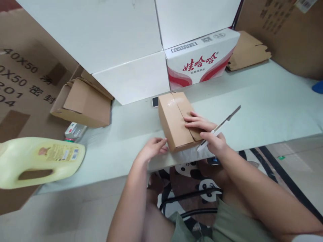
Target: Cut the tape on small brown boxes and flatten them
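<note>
White-handled, a knife (pixel 223 126) is held in the right hand (pixel 218 144), its grip partly covered, while those fingers rest on a taped carton (pixel 173 117) at the clock's centre. The left hand (pixel 155 148), loosely curled, is at the carton's 7 o'clock corner (whether it grips, I cannot tell). The carton is shut, contents hidden. Toward 8 o'clock a yellow jug (pixel 30 149) is cut off. At 9, a brown box (pixel 87 104) partly hides a bottle (pixel 78 132). The carton covers part of a device (pixel 155 102) at 10; at 1 stands a red-and-white case (pixel 202 64).
</note>
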